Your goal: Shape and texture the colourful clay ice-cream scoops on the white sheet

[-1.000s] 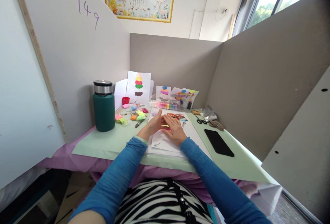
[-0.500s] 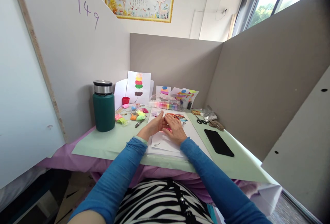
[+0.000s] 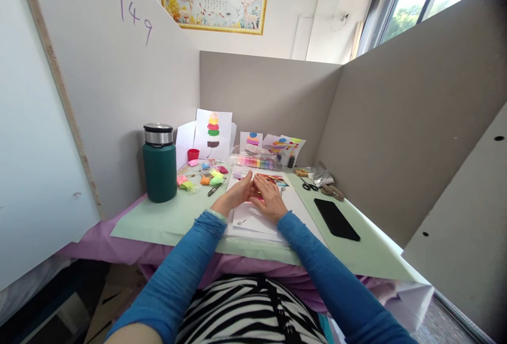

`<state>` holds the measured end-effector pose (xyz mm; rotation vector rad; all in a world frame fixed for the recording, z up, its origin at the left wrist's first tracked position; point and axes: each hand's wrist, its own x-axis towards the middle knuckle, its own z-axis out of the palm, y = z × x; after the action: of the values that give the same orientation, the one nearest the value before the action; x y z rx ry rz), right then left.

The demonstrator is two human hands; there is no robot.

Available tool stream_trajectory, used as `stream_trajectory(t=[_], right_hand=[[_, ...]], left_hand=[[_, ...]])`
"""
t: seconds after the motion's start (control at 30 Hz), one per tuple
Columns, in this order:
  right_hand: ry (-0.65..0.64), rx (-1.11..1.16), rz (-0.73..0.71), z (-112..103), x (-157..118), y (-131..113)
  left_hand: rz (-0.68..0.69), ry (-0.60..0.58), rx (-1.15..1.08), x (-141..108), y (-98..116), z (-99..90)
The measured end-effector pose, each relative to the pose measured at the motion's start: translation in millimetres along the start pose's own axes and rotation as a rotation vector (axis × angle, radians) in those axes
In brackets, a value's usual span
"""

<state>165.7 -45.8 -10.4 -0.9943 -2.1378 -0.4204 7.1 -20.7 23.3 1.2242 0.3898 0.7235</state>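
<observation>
Above the white paper (image 3: 253, 217) at the middle of the desk, my left hand (image 3: 237, 194) and my right hand (image 3: 270, 197) meet, palms turned toward each other and fingers together. Whatever may lie between the palms is hidden. A little pink shows on the paper just under the hands. Beyond my fingertips are colored strips (image 3: 277, 179) on the sheet. Left of my left hand lie a dark pen (image 3: 214, 190) and small bags of colored clay (image 3: 216, 175).
A green bottle (image 3: 159, 167) stands at the left, near a red cup (image 3: 193, 154). Drawings (image 3: 214, 133) lean at the back behind a clear bag of colors (image 3: 257, 161). At the right are black scissors (image 3: 309, 186) and a black phone (image 3: 336, 219).
</observation>
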Motion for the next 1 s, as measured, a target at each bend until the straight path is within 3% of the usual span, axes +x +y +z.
stream_trajectory(t=[0.23, 0.53, 0.87, 1.0], right_hand=[[0.001, -0.014, 0.03, 1.4, -0.6, 0.5], [0.004, 0.01, -0.005, -1.1, 0.4, -0.2], [0.015, -0.005, 0.0, 1.1, -0.3, -0.8], [0.009, -0.006, -0.016, -0.7, 0.2, -1.9]], left_hand=[[0.059, 0.03, 0.018, -1.6, 1.2, -3.0], [-0.003, -0.026, -0.007, -1.7, 1.1, 4.1], [0.095, 0.103, 0.044, -3.8, 4.8, 0.0], [0.062, 0.046, 0.022, -4.7, 4.6, 5.3]])
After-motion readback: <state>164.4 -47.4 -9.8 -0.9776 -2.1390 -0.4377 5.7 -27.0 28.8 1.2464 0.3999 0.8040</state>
